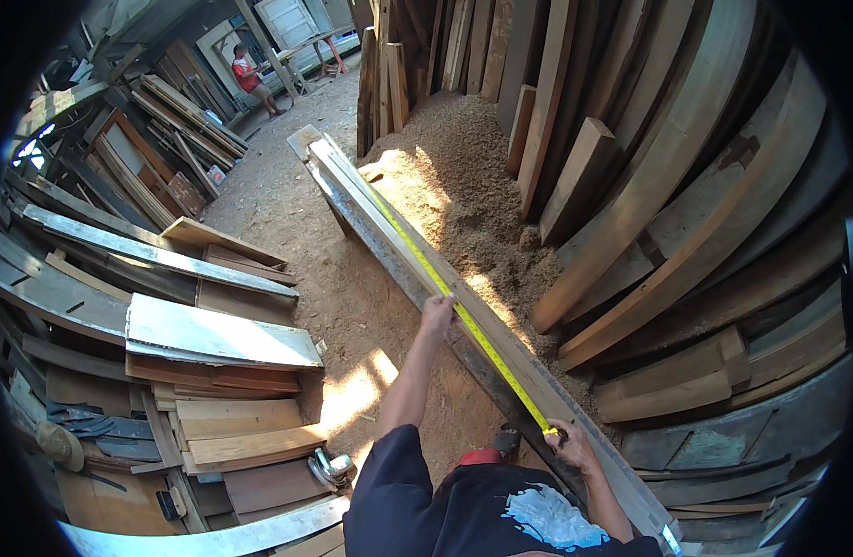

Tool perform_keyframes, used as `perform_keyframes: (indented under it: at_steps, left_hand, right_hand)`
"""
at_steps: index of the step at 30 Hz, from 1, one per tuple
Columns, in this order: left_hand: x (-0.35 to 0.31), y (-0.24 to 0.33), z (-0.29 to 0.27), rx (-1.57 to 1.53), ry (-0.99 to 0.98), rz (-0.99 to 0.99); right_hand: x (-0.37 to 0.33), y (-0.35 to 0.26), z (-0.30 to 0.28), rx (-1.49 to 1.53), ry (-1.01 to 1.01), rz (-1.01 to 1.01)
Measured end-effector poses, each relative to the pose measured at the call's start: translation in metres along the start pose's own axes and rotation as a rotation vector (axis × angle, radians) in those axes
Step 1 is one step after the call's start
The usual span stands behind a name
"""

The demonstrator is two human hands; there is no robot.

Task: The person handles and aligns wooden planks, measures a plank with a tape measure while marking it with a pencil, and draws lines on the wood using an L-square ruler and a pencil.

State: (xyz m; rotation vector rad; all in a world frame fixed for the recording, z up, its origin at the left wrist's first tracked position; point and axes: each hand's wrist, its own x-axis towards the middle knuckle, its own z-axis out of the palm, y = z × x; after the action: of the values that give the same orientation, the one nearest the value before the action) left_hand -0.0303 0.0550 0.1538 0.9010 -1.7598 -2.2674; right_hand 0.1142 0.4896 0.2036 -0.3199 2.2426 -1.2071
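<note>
A yellow tape measure blade (487, 346) runs along a long wooden board (538, 382), which lies diagonally on a narrow bench from far left to near right. My left hand (436, 314) is closed at the board's left edge, fingers against the blade about midway along it. At the near end of the blade, my right hand (573, 447) is wrapped around the tape measure's dark case (556, 431), mostly hidden by the fingers. The blade lies nearly flat and reaches toward the board's far end.
Tall planks (575, 181) lean along the right over a sawdust heap (463, 158). Boards are stacked at left, a white-faced panel (222, 330) among them. A power saw (331, 469) sits by the stack. Far back, a person in red (246, 72) is near a table.
</note>
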Motion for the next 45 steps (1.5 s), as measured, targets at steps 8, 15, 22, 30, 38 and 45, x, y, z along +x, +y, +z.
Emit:
perform_keyframes:
  at_steps: [8, 15, 22, 30, 38, 45]
  left_hand:
    - [0.09, 0.053, -0.062, 0.044, 0.259, 0.052]
    - [0.081, 0.027, -0.044, -0.031, 0.23, 0.016]
    - [0.064, 0.005, -0.039, -0.126, 0.224, -0.004]
    - [0.051, -0.011, -0.038, -0.092, 0.198, -0.009]
    - [0.046, 0.013, -0.018, -0.2, 0.211, 0.107]
    - [0.043, 0.016, -0.023, -0.168, 0.246, 0.069]
  right_hand:
    - [-0.058, 0.013, -0.021, -0.029, -0.01, 0.088]
    - [-0.011, -0.022, -0.003, -0.091, 0.02, 0.039]
    - [0.038, -0.04, 0.022, -0.089, 0.024, 0.006]
    - [0.048, -0.036, 0.022, -0.142, 0.061, -0.008]
    - [0.053, -0.056, 0.012, -0.097, 0.071, 0.019]
    - [0.055, -0.061, 0.008, -0.094, 0.042, 0.038]
